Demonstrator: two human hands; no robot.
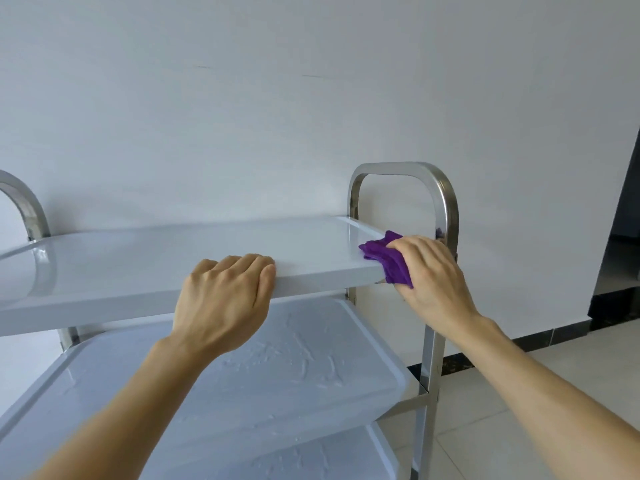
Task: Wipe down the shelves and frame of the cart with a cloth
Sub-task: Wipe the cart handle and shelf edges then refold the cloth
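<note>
A plain white wall (311,81) fills most of the scene, matte and evenly lit by soft, diffuse daylight, with two faint dark scuff marks (313,76) running short and near-horizontal across its upper middle. At the lower right, a floor of large pale tiles (519,410) with thin grey grout lines meets the wall along a dark speckled skirting strip (554,337) that runs diagonally up toward the right. At the far right edge, a dark, shadowed opening (623,220) breaks the wall, its interior too dim to make out; the dark skirting appears to continue around its base.
</note>
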